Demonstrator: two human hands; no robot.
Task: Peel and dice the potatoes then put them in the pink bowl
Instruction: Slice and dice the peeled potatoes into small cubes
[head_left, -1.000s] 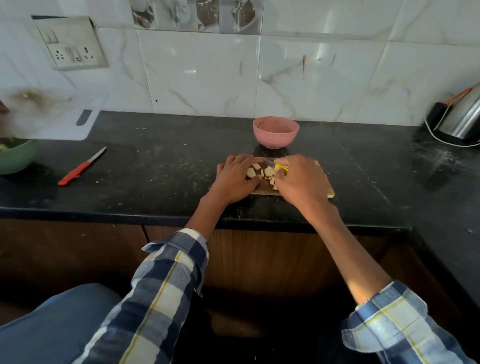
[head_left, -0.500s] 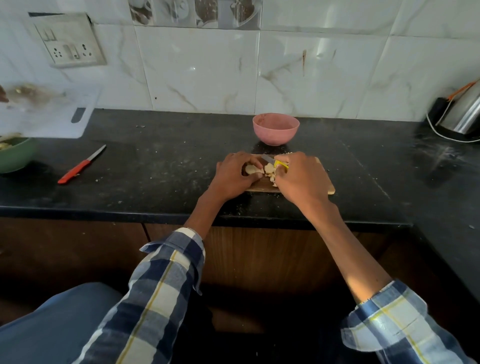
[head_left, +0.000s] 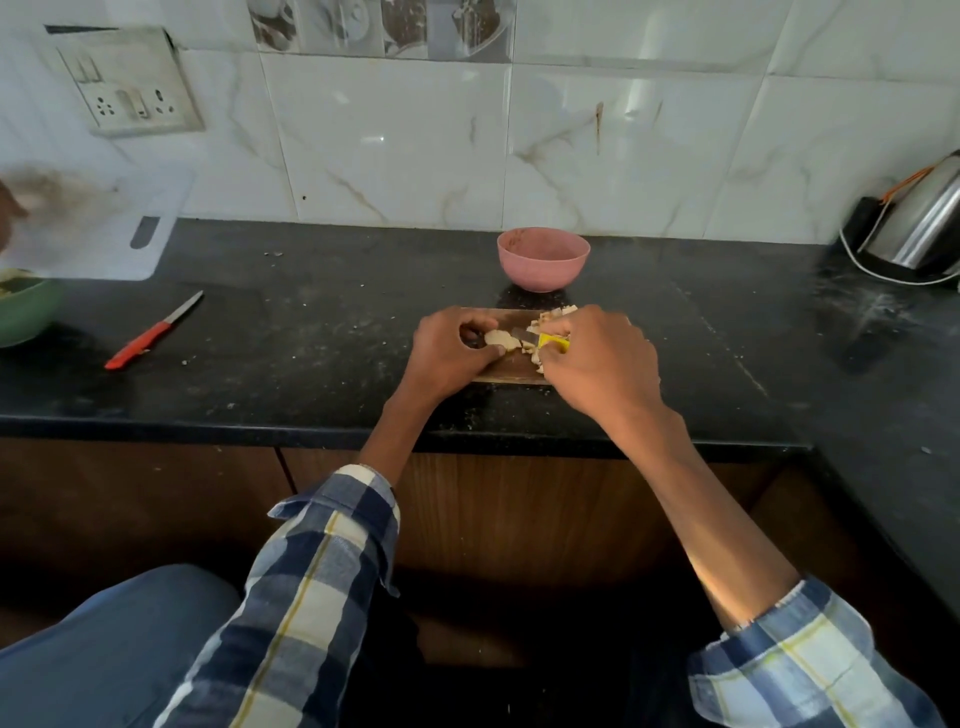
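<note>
On the black counter lies a small wooden cutting board (head_left: 511, 369). My left hand (head_left: 451, 349) pinches a pale peeled potato piece (head_left: 501, 340) on the board. My right hand (head_left: 600, 358) grips a yellow-handled knife (head_left: 551, 341), and the blade rests against that piece. Diced potato bits (head_left: 550, 315) are heaped at the board's far side, partly hidden behind my right hand. Just behind the board stands the pink bowl (head_left: 543, 258); its inside looks empty from here.
A red-handled knife (head_left: 150, 332) lies on the counter to the left. Further left are a green bowl (head_left: 23, 309) and a white cutting board (head_left: 93, 228) at the wall. A steel kettle (head_left: 922, 218) with its cord sits at the far right. The counter's front edge (head_left: 311, 431) runs below my hands.
My left hand has curled from a flat spread over the pieces into a pinch on one potato piece. The diced bits now sit heaped toward the board's far side.
</note>
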